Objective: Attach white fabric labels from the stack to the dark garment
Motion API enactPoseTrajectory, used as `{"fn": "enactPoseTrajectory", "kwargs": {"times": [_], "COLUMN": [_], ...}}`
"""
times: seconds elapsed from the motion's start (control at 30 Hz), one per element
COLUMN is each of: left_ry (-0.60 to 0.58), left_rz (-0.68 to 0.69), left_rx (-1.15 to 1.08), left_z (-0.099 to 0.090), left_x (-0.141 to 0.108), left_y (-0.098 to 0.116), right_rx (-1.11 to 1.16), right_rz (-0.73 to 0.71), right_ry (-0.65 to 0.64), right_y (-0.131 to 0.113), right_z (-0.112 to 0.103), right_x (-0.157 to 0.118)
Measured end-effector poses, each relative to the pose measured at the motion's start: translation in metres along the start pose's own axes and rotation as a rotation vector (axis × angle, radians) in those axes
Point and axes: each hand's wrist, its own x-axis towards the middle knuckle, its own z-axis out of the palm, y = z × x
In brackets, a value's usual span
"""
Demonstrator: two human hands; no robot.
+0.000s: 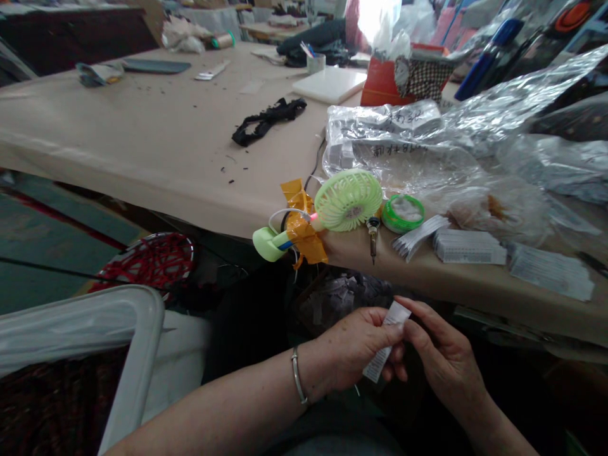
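Observation:
My left hand (358, 345), with a metal bangle at the wrist, pinches a printed white label (379, 363) between thumb and fingers, below the table edge. Close beside it on the right, my right hand (444, 354) has its thumb and forefinger at the label's upper right edge; whether they grip it is hard to tell. Above the hands, a green fan (349, 199) is fixed at the table edge with orange tape (306, 235). A soldering-iron-like tool (373, 240) points down over the edge. Label stacks (469, 246) lie to its right.
The brown-covered table (190, 145) holds a green round tin (403, 213), plastic bags (403, 149), a black fabric strip (268, 120) and a red box (387, 82). A white bin (149, 323) stands at lower left, near a red-filled basket (147, 263).

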Motion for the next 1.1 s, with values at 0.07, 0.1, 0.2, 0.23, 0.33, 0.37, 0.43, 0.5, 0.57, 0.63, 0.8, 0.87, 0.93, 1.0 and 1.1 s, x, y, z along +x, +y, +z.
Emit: {"fn": "enactPoseTrajectory", "kwargs": {"times": [0.07, 0.1, 0.2, 0.23, 0.33, 0.37, 0.43, 0.5, 0.57, 0.63, 0.8, 0.87, 0.93, 1.0, 1.1], "left_ry": [0.003, 0.003, 0.018, 0.027, 0.044, 0.043, 0.043, 0.055, 0.071, 0.082, 0.079, 0.075, 0.084, 0.111, 0.158], "left_rz": [-0.004, 0.000, 0.010, 0.008, -0.002, -0.004, -0.011, -0.018, -0.018, -0.013, -0.008, 0.001, 0.020, 0.047, 0.107], "left_rx": [0.001, -0.003, -0.009, -0.009, -0.010, -0.010, -0.006, 0.001, 0.003, -0.003, -0.011, -0.027, -0.084, -0.186, -0.321], "left_z": [0.000, 0.000, -0.002, -0.002, -0.003, -0.003, -0.003, -0.003, -0.003, -0.003, -0.004, -0.004, -0.004, -0.004, -0.006], "left_x": [0.000, 0.000, 0.000, 0.000, 0.001, 0.001, 0.001, 0.001, 0.001, 0.001, 0.000, -0.001, -0.001, 0.000, 0.003], "left_y": [0.000, 0.000, -0.001, -0.001, -0.002, -0.002, -0.001, -0.001, -0.001, -0.001, -0.003, -0.002, 0.000, 0.005, 0.013], "right_rx": [-0.030, -0.047, -0.094, -0.103, -0.122, -0.128, -0.130, -0.113, -0.090, -0.078, -0.074, -0.074, -0.051, -0.035, -0.137], "right_rz": [0.011, 0.011, -0.042, -0.071, -0.119, -0.123, -0.123, -0.128, -0.132, -0.128, -0.079, -0.039, -0.018, -0.046, -0.193], "right_ry": [0.015, 0.029, 0.029, 0.014, -0.011, -0.008, -0.001, -0.007, -0.018, -0.018, -0.026, -0.008, -0.002, -0.016, -0.031], "right_y": [0.003, 0.004, 0.005, 0.005, 0.004, 0.004, 0.003, 0.002, 0.001, 0.000, 0.005, 0.007, 0.008, 0.005, 0.000], "right_z": [0.001, 0.001, 0.002, 0.002, 0.002, 0.002, 0.003, 0.004, 0.006, 0.007, 0.008, 0.008, 0.010, 0.013, 0.019], "right_x": [-0.002, -0.002, -0.002, -0.002, -0.002, -0.002, -0.002, -0.001, 0.000, 0.001, -0.003, -0.004, -0.004, -0.004, -0.004]}}
